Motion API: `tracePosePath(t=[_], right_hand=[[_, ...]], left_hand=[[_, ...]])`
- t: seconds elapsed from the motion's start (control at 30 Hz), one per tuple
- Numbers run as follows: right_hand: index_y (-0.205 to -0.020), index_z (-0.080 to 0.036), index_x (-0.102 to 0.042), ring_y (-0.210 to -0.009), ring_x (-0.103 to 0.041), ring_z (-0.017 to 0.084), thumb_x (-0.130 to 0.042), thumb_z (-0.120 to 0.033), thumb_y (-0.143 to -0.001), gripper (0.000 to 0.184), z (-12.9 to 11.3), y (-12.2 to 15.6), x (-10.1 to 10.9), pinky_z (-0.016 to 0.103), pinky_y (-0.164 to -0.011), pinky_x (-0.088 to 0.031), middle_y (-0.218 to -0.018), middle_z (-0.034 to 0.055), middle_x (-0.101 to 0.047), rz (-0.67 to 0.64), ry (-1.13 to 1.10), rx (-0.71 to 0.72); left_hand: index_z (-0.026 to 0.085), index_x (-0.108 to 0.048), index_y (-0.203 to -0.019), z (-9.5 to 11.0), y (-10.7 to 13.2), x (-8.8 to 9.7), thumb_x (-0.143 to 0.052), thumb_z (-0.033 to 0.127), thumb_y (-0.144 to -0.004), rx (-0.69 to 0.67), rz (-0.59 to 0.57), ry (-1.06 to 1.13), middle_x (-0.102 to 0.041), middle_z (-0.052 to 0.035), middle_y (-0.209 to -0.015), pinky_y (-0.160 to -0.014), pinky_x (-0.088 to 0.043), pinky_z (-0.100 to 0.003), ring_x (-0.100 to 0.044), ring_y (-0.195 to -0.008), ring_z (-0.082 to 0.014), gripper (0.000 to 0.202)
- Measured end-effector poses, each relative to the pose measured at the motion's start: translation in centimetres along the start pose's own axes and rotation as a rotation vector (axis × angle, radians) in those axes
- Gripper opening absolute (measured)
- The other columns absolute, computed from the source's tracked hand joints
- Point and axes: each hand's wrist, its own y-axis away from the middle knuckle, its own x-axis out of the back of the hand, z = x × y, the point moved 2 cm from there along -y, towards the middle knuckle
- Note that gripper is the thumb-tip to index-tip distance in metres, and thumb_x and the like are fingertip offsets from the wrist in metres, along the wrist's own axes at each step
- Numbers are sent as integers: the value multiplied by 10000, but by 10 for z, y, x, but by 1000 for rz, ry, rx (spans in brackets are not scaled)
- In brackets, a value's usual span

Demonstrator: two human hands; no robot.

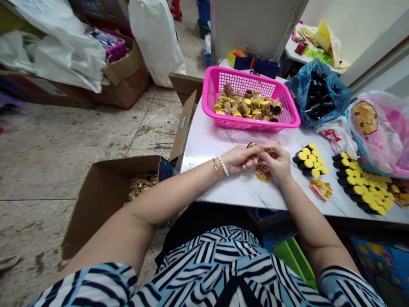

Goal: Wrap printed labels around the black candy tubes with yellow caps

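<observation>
My left hand (240, 159), with a white bead bracelet and a gold bangle at the wrist, is closed around a small dark and yellow cylinder (252, 145). Most of that cylinder is hidden by my fingers. My right hand (277, 162) meets the left at the fingertips in a pinch, and what it grips is too small to make out. Just under both hands lies a small stack of printed yellow and orange labels (262, 172) on the white table (220, 187).
A pink basket (252, 124) of yellow-wrapped cylinders stands behind my hands. To the right are black cylinders with yellow ends (310, 160), another label stack (320, 189), a larger cylinder group (364, 185) and a blue bag (319, 94). A cardboard box (96, 204) sits on the floor, left.
</observation>
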Motion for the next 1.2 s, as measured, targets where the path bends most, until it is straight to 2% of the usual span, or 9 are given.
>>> tracePosePath(t=[0.1,0.2,0.33,0.47,0.57,0.73,0.9,1.07,1.2], right_hand=[[-1099,-275,-760,-724,-684,119,-829,-327,-837,275,-3,0,0,286,-695,-628,-971,-9,-703,-86,-10,-50],[-1237,-301,-730,-767,-685,123,-819,-323,-846,402,-8,2,1,286,-703,-619,-1052,9,-697,-113,41,8],[-1172,-283,-750,-863,-665,147,-839,-327,-822,364,-13,4,0,249,-654,-585,-1065,26,-679,-68,278,158],[-1149,-290,-754,-860,-666,151,-798,-322,-867,287,-13,4,1,266,-643,-603,-1076,27,-663,20,315,200],[-1173,-302,-747,-892,-680,160,-814,-325,-858,324,-15,4,2,291,-676,-636,-1146,36,-629,25,300,210],[-1200,-295,-729,-934,-693,184,-819,-350,-856,360,-19,7,-3,320,-739,-656,-1140,50,-651,-7,360,214],[-1190,-278,-735,-913,-680,180,-798,-341,-862,340,-19,8,-6,322,-738,-647,-1139,53,-673,13,453,209],[-1191,-280,-738,-938,-685,201,-775,-337,-877,321,-18,6,-3,336,-731,-639,-1129,60,-696,19,488,218],[-1212,-291,-730,-967,-707,214,-764,-362,-895,326,-14,6,-2,356,-779,-658,-1140,65,-707,58,435,180]], left_hand=[[95,-698,-907,4,0,3,-685,458,-989,-32,-23,2,-646,-8,-583,-333,-292,-136,-466,-347,-31,372],[106,-672,-865,6,1,7,-694,487,-977,-58,-32,-10,-645,-8,-594,-341,-298,-138,-453,-348,-25,398],[121,-640,-875,3,5,4,-731,614,-898,-112,-72,-157,-635,-16,-607,-374,-368,-161,-561,-417,-77,501],[153,-603,-1014,8,8,3,-891,523,-773,-384,219,-237,-719,-38,-800,-475,-503,-209,-688,-585,-135,527],[145,-634,-981,13,8,2,-950,413,-706,-500,286,-263,-731,-41,-893,-558,-572,-255,-722,-687,-156,497],[113,-677,-837,12,3,6,-945,414,-664,-474,273,-269,-752,-59,-803,-650,-585,-291,-711,-693,-160,438],[108,-705,-720,13,3,10,-935,485,-634,-510,349,-369,-709,-34,-686,-643,-515,-259,-637,-633,-123,451],[106,-723,-783,15,4,12,-903,548,-678,-460,303,-407,-713,-41,-731,-588,-439,-232,-580,-611,-97,489],[104,-729,-834,18,5,12,-908,564,-686,-465,266,-318,-732,-57,-816,-639,-483,-241,-623,-674,-107,516]])
